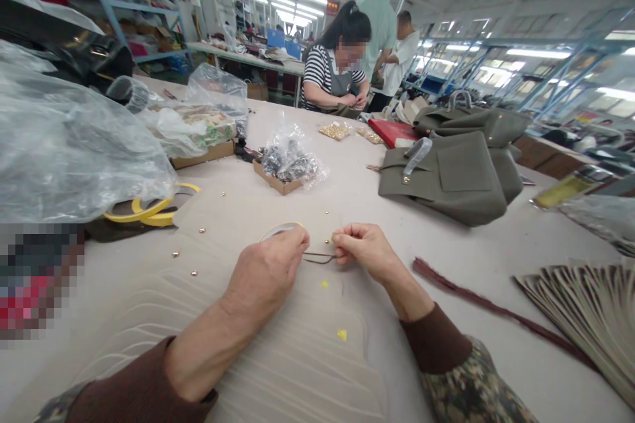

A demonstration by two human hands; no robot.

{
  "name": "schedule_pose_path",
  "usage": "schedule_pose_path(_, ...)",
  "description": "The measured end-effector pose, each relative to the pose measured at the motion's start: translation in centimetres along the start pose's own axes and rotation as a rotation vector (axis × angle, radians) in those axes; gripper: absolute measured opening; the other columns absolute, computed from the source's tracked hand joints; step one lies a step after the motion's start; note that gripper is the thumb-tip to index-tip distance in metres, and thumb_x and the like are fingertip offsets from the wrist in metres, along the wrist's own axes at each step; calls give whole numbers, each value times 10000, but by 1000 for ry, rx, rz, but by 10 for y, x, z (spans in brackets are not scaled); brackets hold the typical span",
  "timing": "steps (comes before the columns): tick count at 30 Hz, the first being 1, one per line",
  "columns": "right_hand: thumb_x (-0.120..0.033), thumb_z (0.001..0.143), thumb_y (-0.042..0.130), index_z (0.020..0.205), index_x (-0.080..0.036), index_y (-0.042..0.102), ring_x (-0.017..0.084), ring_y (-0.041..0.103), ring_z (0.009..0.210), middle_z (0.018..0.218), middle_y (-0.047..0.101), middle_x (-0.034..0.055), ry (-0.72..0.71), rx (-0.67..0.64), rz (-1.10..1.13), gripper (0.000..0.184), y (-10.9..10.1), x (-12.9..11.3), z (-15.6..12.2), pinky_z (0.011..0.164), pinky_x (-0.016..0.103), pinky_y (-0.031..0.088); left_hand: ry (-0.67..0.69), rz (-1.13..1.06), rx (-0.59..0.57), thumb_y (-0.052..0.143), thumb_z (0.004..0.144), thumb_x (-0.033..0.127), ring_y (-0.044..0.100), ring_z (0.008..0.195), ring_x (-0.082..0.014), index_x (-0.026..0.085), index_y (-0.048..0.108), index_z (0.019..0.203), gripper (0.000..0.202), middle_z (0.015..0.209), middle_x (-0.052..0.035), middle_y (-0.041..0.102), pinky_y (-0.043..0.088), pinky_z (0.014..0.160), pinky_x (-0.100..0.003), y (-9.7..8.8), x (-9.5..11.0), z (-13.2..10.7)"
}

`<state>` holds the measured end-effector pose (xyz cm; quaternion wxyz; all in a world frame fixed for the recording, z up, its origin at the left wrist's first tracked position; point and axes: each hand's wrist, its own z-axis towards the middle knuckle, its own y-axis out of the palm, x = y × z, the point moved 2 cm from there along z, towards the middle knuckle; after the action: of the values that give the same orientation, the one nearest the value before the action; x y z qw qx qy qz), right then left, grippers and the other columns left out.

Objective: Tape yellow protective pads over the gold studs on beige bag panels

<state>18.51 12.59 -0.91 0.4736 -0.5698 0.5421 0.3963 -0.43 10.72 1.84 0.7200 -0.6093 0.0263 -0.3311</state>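
Observation:
My left hand (272, 264) is closed on one end of a thin dark strip (320, 260), which bends in a narrow loop between my hands. My right hand (362, 248) pinches the other end, fingertips pressed together. A roll of yellow-edged tape (280, 229) shows partly behind my left hand; whether that hand also grips it, I cannot tell. Below lie pale fanned sheets (238, 344) with small yellow scraps (342, 335) on them. Small gold metal studs (194, 273) are scattered to the left, and one lies close to my right fingertips.
Bigger yellow tape rolls (153, 208) lie left by a large plastic bag (79, 139). Ahead is a small cardboard box (278, 180) of bagged hardware. Olive handbags (446, 175), a dark red strip bundle (471, 297) and fanned strips (585, 317) are right. A co-worker (337, 69) sits opposite.

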Motion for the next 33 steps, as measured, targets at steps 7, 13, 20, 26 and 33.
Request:
schedule_pose_path(7,-179,736,673,661,-121,648,75,585,426,503,616,-13,43,-21,-125,98,0,8,6,422,156,514,-3,172,-240,369,941,153,609,852,-210,210,546,929,186,890,-37,659,416,655,-292,10,-1,3)
schedule_pose_path(13,-195,738,651,650,-142,621,67,540,383,476,581,-36,-49,14,-267,107,4,8,8,370,140,457,-3,168,-251,374,941,158,613,914,-226,209,567,977,203,940,-54,667,444,698,-312,9,-1,5)
schedule_pose_path(20,-206,767,634,684,-152,626,86,555,379,485,582,-28,-37,7,-393,99,5,10,15,361,158,457,10,162,-260,372,946,169,618,884,-225,211,568,947,200,902,-51,664,453,691,-315,9,-1,3)
schedule_pose_path(26,-219,769,690,1025,-167,595,85,538,359,502,566,-70,-5,31,-292,278,2,7,13,326,149,436,0,112,-251,380,945,160,619,916,-230,206,573,964,200,929,-59,668,463,741,-334,8,-1,3)
schedule_pose_path(33,-303,783,640,777,-147,665,69,524,412,538,568,-39,-120,-38,-266,158,-1,13,7,385,154,442,-36,75,-248,375,952,180,625,899,-230,207,570,948,197,932,-52,676,452,722,-325,5,-2,4)
